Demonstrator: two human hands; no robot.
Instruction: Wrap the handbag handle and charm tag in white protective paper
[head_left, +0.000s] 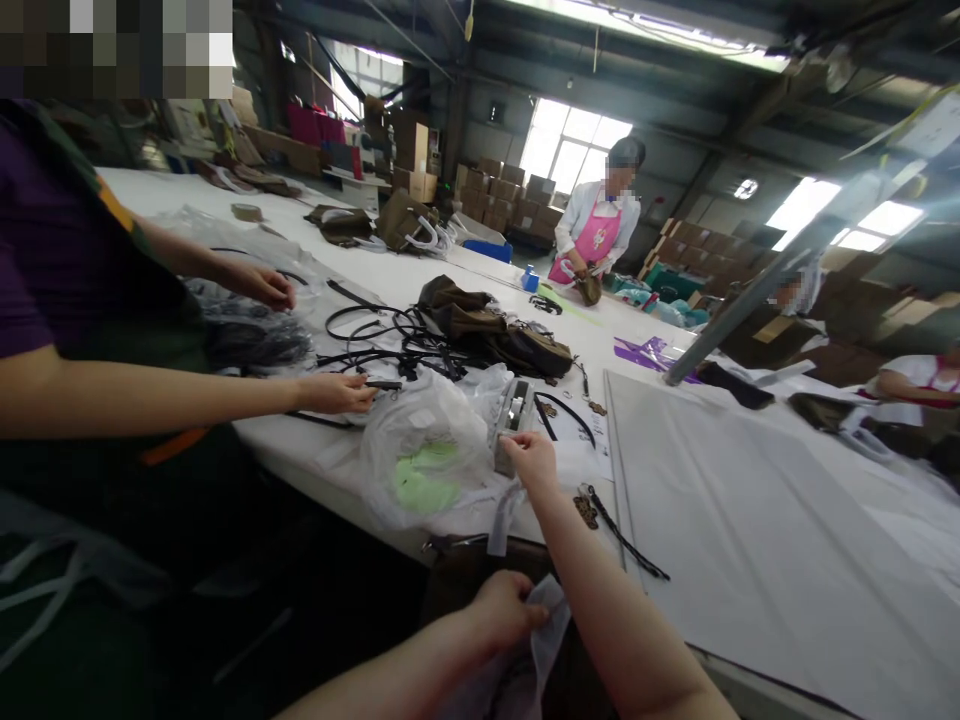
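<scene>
My left hand (pixel 510 605) is closed on a sheet of thin white wrapping (pixel 551 615) above a dark brown bag (pixel 457 565) at the table's front edge. Reaching forward, my right hand (pixel 534 460) pinches at the front end of a grey tape dispenser (pixel 514 405). A translucent strip of tape (pixel 504 520) hangs just below those fingers; its join with them is unclear. Left of the dispenser lies a clear plastic bag (pixel 382 460) with light green pieces inside. Beside my right forearm rests a black braided cord (pixel 630 540) with a brown tag (pixel 585 512).
At left, a co-worker's hand (pixel 337 392) holds a small dark piece; the other hand (pixel 262 285) is over plastic wrapping. Black straps (pixel 390 335) and brown bags (pixel 495 330) lie mid-table. A grey post (pixel 742 290) rises at right. Another person (pixel 600 235) works across the table.
</scene>
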